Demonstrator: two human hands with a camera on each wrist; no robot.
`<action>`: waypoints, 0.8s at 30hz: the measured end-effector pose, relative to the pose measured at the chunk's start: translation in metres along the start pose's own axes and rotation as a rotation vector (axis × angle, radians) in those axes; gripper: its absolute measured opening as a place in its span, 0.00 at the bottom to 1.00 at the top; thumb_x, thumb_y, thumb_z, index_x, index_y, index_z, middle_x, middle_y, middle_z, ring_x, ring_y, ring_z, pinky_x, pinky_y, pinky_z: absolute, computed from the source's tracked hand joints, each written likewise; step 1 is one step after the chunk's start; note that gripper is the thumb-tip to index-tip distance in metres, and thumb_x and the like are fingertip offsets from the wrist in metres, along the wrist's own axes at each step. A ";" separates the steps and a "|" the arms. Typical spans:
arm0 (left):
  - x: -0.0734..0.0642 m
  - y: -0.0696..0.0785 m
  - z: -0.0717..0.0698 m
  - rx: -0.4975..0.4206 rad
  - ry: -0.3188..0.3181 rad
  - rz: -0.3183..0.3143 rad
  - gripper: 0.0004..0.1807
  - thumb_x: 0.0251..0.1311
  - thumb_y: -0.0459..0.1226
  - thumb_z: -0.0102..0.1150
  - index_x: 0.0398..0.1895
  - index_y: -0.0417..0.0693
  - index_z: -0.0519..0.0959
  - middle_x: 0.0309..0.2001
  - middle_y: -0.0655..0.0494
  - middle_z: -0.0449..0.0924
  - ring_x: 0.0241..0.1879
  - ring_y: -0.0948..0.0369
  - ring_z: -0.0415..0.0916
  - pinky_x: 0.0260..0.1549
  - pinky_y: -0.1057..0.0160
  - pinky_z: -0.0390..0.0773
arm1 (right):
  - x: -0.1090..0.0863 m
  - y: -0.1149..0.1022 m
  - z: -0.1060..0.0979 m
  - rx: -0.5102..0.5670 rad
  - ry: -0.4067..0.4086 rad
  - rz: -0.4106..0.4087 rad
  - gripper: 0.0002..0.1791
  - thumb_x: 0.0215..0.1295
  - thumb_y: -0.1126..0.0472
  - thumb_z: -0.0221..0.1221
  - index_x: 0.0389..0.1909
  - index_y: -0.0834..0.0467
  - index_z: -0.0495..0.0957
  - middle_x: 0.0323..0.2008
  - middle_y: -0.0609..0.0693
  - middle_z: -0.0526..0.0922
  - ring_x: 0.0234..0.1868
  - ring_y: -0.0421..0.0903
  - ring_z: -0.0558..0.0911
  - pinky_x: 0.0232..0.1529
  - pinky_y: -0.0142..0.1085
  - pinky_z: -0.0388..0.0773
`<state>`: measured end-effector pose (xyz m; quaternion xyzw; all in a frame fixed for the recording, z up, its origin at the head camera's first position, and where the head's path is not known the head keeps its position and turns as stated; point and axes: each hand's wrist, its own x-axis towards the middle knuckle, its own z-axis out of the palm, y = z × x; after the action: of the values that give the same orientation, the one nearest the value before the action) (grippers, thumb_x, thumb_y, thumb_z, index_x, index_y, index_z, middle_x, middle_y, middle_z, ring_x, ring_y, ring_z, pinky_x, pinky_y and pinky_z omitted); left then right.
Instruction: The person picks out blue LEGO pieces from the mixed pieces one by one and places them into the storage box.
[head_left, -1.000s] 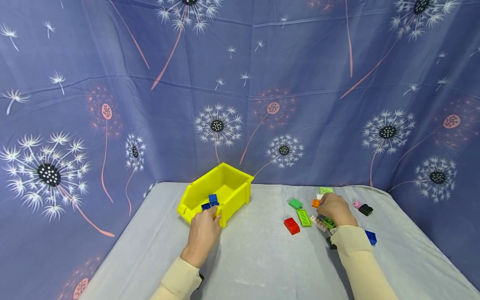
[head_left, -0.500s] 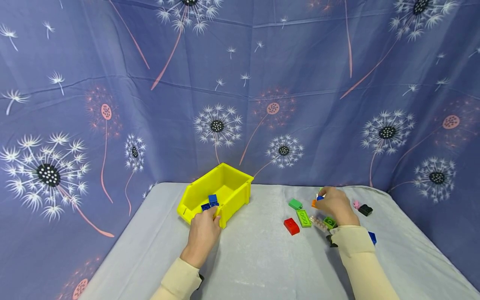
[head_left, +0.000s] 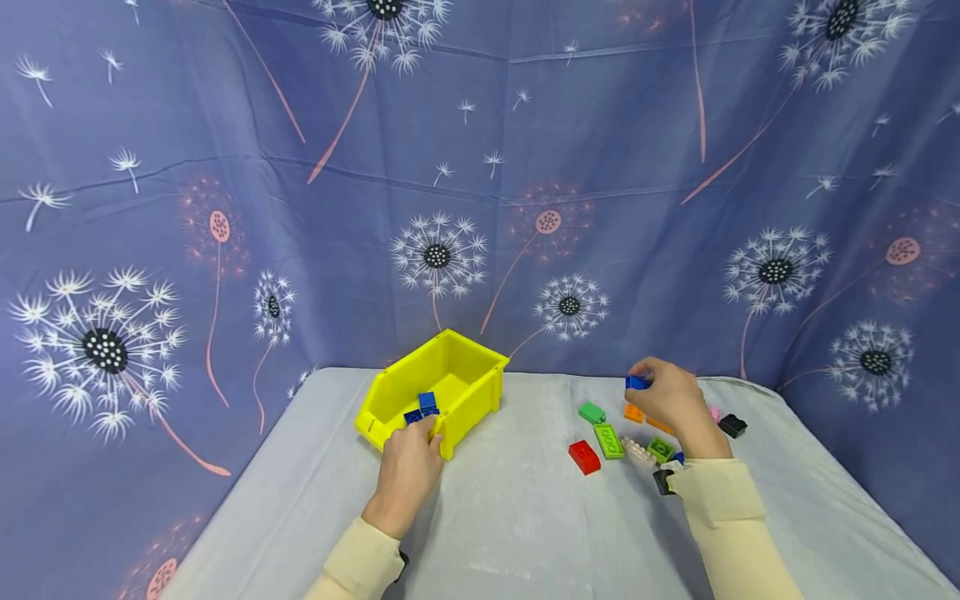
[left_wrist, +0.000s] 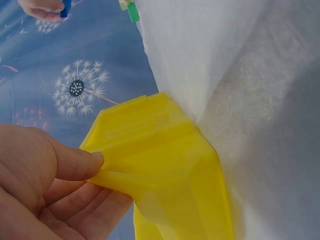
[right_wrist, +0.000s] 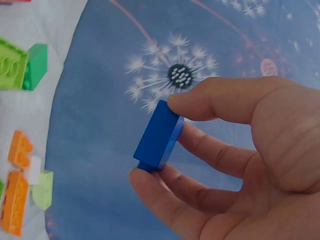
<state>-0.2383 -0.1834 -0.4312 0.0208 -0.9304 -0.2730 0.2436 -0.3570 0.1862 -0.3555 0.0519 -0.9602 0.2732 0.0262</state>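
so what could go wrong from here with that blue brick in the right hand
The blue brick could slip, since the right hand holds it by the ends of its fingers.
If that hand dips, it might knock the orange brick close by.
The left hand pinches the bin by its edge, so a tug might shift it.

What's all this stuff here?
Backdrop: 1, blue, behind
Table: 1, pale, foreground
Bin: 1, yellow, left
Binned bricks: 2, blue, inside
Held brick: 1, blue, right
Brick: 1, red, right
Brick: 1, green, behind red
Bricks: 3, lime, right
Bricks: 2, orange, right
Brick: 1, white, right
Brick: 1, pale pink, right
Brick: 1, blue, near cuff
Brick: 1, black, rightmost
Piece: 1, pink, right
Sleeves: 2, cream, forearms
Left hand: 1, gripping bin
Right hand: 1, pinching brick
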 end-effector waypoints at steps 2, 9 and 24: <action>0.000 0.000 0.000 -0.003 0.001 -0.002 0.16 0.64 0.30 0.68 0.54 0.37 0.85 0.44 0.41 0.88 0.33 0.54 0.83 0.30 0.57 0.82 | -0.002 -0.005 -0.001 0.010 0.015 -0.029 0.23 0.66 0.55 0.66 0.59 0.61 0.78 0.56 0.70 0.80 0.46 0.61 0.82 0.40 0.48 0.83; 0.000 0.001 0.000 0.004 0.003 -0.004 0.17 0.64 0.31 0.69 0.55 0.36 0.85 0.47 0.40 0.88 0.42 0.49 0.87 0.38 0.52 0.85 | -0.003 -0.025 -0.007 0.006 0.053 -0.102 0.23 0.67 0.55 0.65 0.61 0.58 0.78 0.58 0.68 0.79 0.51 0.64 0.82 0.43 0.51 0.84; 0.000 0.000 0.002 0.009 0.004 -0.010 0.17 0.64 0.31 0.69 0.55 0.36 0.84 0.47 0.39 0.88 0.41 0.48 0.87 0.38 0.51 0.85 | -0.005 -0.070 -0.015 0.044 0.121 -0.251 0.21 0.67 0.55 0.63 0.60 0.54 0.79 0.57 0.62 0.77 0.54 0.62 0.80 0.49 0.56 0.81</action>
<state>-0.2396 -0.1826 -0.4326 0.0272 -0.9309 -0.2702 0.2442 -0.3438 0.1357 -0.3065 0.1557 -0.9366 0.2913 0.1171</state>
